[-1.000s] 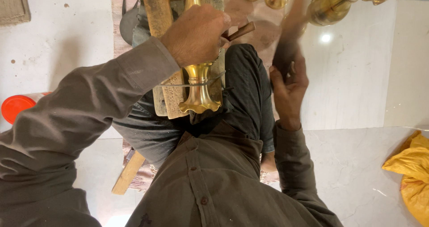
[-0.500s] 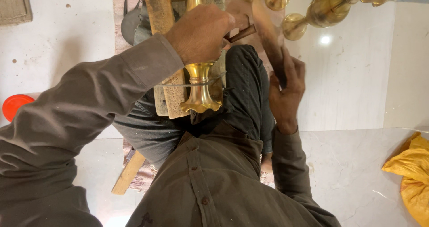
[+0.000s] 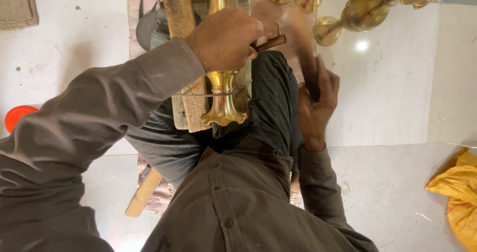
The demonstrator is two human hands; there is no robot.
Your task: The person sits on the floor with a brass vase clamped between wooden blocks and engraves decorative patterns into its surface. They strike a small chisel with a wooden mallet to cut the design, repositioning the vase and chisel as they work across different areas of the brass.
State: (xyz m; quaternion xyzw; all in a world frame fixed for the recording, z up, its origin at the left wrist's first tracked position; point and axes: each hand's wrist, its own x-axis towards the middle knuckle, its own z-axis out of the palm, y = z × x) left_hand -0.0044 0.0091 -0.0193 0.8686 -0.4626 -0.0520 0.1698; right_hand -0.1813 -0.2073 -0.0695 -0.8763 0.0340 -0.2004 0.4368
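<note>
A brass stem (flared end toward the body) is pinned on a wooden block by the left hand, closed around a brown-handled tool. A blurred hammer is gripped by the right hand.

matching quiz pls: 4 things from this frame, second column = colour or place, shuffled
1. brass piece
2. cloth bundle
3. round lid
4. left hand

A. orange-red, at the left edge
B. yellow, at the right edge
C. shiny gold, flared end toward the person
D. gripping a dark-handled tool over the wooden block

Pairs: 1-C, 2-B, 3-A, 4-D
</note>
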